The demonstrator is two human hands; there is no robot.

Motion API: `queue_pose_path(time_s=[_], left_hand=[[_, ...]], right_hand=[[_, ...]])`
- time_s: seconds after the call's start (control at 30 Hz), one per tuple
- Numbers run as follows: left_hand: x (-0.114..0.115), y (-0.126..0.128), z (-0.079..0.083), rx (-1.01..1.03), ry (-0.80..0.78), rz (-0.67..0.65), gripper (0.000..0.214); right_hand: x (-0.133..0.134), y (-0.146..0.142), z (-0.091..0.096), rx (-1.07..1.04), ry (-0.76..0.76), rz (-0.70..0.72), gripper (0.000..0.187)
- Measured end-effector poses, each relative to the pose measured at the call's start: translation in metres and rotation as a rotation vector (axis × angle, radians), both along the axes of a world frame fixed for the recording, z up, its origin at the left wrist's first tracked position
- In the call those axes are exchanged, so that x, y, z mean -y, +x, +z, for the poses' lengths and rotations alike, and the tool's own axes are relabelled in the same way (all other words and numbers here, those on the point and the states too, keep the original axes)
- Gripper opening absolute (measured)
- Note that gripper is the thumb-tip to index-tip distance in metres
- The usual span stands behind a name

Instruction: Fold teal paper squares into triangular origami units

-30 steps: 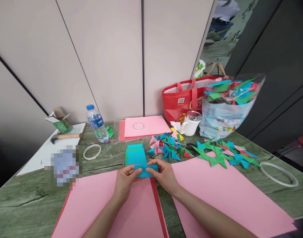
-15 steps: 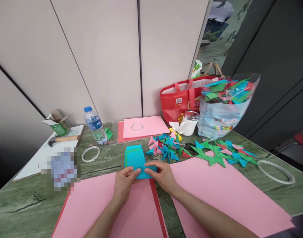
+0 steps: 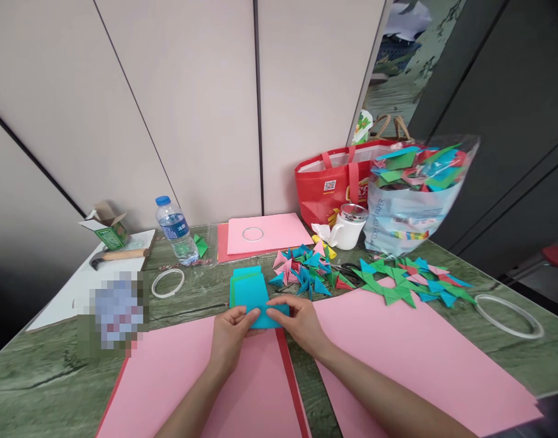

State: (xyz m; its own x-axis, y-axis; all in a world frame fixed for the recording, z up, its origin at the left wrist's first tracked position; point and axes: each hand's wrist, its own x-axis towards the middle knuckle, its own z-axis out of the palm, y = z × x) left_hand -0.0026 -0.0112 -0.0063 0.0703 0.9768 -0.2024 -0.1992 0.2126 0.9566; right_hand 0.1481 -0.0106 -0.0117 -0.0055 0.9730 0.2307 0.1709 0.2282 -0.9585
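Note:
Between both hands is a small blue sheet of paper (image 3: 266, 320), pinched along its near part. My left hand (image 3: 231, 334) grips its left side, thumb on top. From the right, my right hand (image 3: 301, 322) holds it with thumb and forefinger. Just beyond lies a small stack of blue and green paper pieces (image 3: 248, 286), partly overlapped by the held sheet. Large pink sheets (image 3: 169, 371) with a red edge lie under my left forearm. More pink sheets (image 3: 397, 353) are under the right one.
Folded paper pieces (image 3: 309, 267), scissors (image 3: 349, 274) and paper stars (image 3: 392, 283) lie beyond my right hand. Further back stand a white mug (image 3: 347, 231), a red bag (image 3: 320, 188) and a filled plastic bag (image 3: 402, 213). A water bottle (image 3: 176, 234) and hammer (image 3: 119, 257) are left.

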Motion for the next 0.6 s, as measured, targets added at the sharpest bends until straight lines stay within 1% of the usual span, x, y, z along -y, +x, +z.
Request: queue_pose_path(time_s=[0.23, 0.43, 0.6], left_hand=[[-0.0006, 0.0003, -0.0017, -0.025, -0.003, -0.005, 0.021], [-0.0009, 0.0009, -0.0012, -0.011, -0.002, 0.003, 0.020], [-0.0004, 0.0002, -0.0006, -0.024, 0.002, -0.016, 0.019]], right_hand=[[-0.0011, -0.0004, 0.0003, 0.013, 0.012, 0.037, 0.016], [-0.0016, -0.0003, -0.0010, 0.009, 0.026, 0.028, 0.015], [-0.0021, -0.0004, -0.0021, 0.004, 0.015, 0.021, 0.014]])
